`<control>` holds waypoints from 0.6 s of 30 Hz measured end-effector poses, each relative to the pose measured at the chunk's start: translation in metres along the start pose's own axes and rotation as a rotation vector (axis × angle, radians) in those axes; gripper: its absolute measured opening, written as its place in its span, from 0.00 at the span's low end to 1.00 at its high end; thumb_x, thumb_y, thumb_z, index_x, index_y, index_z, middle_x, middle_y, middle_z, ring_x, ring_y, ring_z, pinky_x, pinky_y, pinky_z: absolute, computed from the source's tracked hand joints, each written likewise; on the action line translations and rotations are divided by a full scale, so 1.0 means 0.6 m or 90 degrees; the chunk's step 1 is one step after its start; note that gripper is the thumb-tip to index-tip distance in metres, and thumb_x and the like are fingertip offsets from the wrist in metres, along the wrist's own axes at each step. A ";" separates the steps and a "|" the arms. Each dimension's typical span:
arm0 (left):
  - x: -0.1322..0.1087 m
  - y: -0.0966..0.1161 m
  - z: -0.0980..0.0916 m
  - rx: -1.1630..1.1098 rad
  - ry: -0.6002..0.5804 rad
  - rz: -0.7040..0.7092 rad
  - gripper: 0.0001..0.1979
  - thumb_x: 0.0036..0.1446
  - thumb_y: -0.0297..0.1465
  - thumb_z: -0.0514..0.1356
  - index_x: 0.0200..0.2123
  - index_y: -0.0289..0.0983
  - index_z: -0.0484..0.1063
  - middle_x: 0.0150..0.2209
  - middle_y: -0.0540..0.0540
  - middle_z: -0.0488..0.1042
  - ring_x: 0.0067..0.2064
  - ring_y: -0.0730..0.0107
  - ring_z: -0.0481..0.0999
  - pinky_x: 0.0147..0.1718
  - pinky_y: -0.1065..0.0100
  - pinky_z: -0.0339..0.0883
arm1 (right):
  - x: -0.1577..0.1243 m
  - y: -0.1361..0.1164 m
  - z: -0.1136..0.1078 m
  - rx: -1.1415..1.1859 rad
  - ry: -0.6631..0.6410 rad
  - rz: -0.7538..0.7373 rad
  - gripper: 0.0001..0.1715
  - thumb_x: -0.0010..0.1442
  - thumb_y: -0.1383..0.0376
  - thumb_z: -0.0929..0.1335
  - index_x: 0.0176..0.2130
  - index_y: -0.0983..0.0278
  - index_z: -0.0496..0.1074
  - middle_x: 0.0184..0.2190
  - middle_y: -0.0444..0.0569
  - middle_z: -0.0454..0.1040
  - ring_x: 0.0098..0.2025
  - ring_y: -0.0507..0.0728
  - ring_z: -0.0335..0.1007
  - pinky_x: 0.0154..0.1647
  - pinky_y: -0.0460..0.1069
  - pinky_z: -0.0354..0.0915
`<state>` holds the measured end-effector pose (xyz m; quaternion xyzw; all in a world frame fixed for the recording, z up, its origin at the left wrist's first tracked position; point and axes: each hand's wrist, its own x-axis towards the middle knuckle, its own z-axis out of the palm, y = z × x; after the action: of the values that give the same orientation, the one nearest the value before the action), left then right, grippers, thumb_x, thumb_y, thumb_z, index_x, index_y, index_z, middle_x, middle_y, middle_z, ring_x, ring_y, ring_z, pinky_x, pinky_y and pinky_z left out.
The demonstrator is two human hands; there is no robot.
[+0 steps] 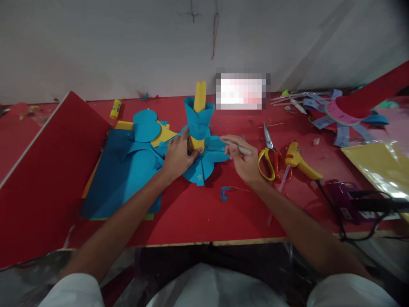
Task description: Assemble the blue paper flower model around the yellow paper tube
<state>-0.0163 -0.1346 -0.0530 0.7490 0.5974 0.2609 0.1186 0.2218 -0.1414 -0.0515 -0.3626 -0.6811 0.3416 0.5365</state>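
A blue and yellow paper flower (pixel 200 124) stands upright on the red table. Its blue cup wraps a rolled yellow tube, and wide blue petals (pixel 194 169) spread flat around the base; one petal bears a small pale star. My left hand (pixel 179 154) closes its thumb and fingers around the yellow lower part of the tube, steadying the flower. To the right, my right hand (pixel 244 160) pinches a pale pen (pixel 238 147), tilted with one end pointing toward the flower. Those fingers touch or nearly touch the tip of the right-hand petal; which one I cannot tell.
Blue paper sheets (pixel 111 179) and cut shapes lie left, beside a raised red board (pixel 47 179) and glue stick (pixel 115 109). Scissors (pixel 267 155), a yellow glue gun (pixel 300 161) with its cable, and a purple box (pixel 343 200) lie right. A blue scrap (pixel 225 192) lies in front.
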 end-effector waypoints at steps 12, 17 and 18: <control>0.005 -0.039 0.005 -0.169 -0.117 0.128 0.39 0.62 0.44 0.65 0.71 0.37 0.55 0.66 0.33 0.68 0.66 0.45 0.70 0.66 0.44 0.66 | 0.002 0.015 0.010 -0.030 -0.120 0.088 0.12 0.62 0.56 0.73 0.36 0.62 0.76 0.30 0.45 0.76 0.28 0.52 0.67 0.29 0.48 0.63; 0.003 -0.049 0.012 -0.130 -0.128 0.144 0.36 0.61 0.44 0.65 0.67 0.35 0.60 0.65 0.32 0.68 0.68 0.43 0.67 0.70 0.42 0.60 | -0.001 0.018 0.013 -0.018 -0.150 0.088 0.12 0.64 0.55 0.71 0.37 0.61 0.75 0.30 0.46 0.75 0.30 0.53 0.68 0.31 0.49 0.62; 0.003 -0.049 0.012 -0.129 -0.130 0.144 0.36 0.62 0.44 0.64 0.67 0.35 0.60 0.66 0.32 0.66 0.69 0.43 0.66 0.70 0.42 0.58 | -0.001 0.018 0.013 -0.027 -0.158 0.091 0.11 0.64 0.56 0.71 0.37 0.62 0.74 0.29 0.45 0.74 0.29 0.53 0.67 0.30 0.49 0.61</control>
<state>-0.0368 -0.1245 -0.0730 0.8185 0.4645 0.2538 0.2234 0.2156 -0.1371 -0.0626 -0.3764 -0.7217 0.4067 0.4147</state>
